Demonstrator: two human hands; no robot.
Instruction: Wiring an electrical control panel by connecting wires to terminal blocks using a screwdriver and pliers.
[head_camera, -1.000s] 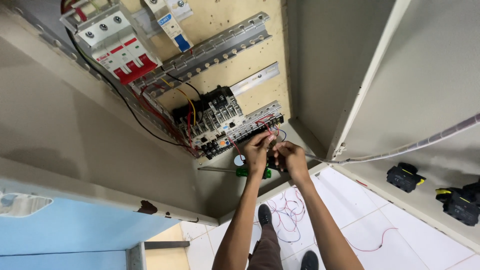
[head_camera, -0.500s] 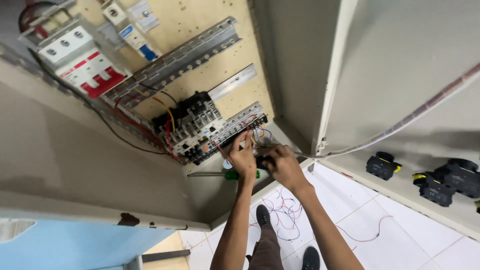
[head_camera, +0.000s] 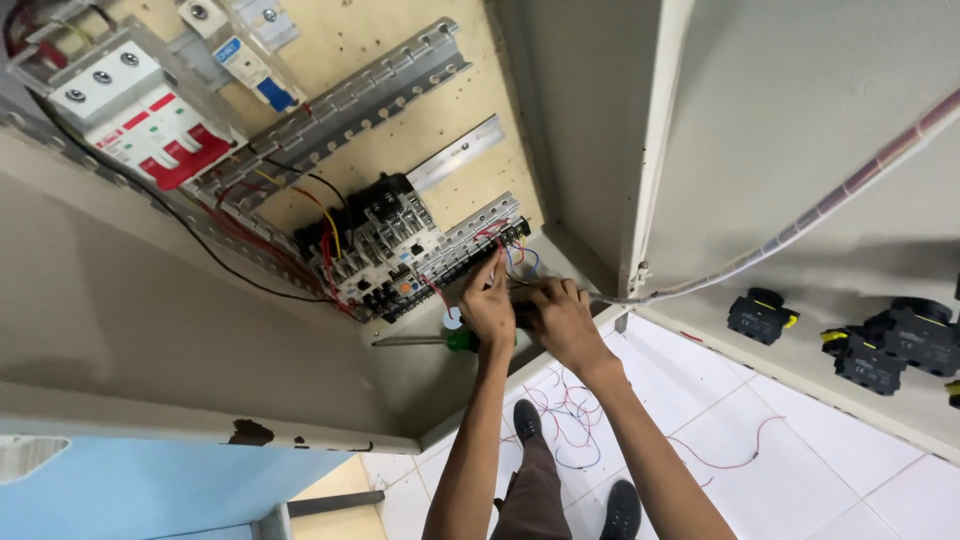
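Both of my hands are inside an open electrical cabinet, close together just below the black terminal strip (head_camera: 470, 250). My left hand (head_camera: 488, 308) has its fingers pinched on the thin red and blue wires (head_camera: 508, 252) that come off the strip. My right hand (head_camera: 562, 320) is curled around a small dark object (head_camera: 526, 302) held between the two hands; I cannot tell what it is. To the left of the strip, a black and white contactor block (head_camera: 375, 245) is wired in red, yellow and black. Behind my left wrist, a green-handled screwdriver (head_camera: 430, 341) lies on the cabinet floor.
A red and white breaker (head_camera: 135, 115) and slotted metal rails (head_camera: 340, 105) are mounted on the back panel. The open door (head_camera: 800, 150) on the right carries black push-button units (head_camera: 762, 315) and a wrapped cable (head_camera: 800, 225). Loose red wires (head_camera: 570, 415) lie on the white tiled floor by my shoes.
My hands have stayed at the terminal strip with only small finger movements. The view has shifted a little across the cabinet.
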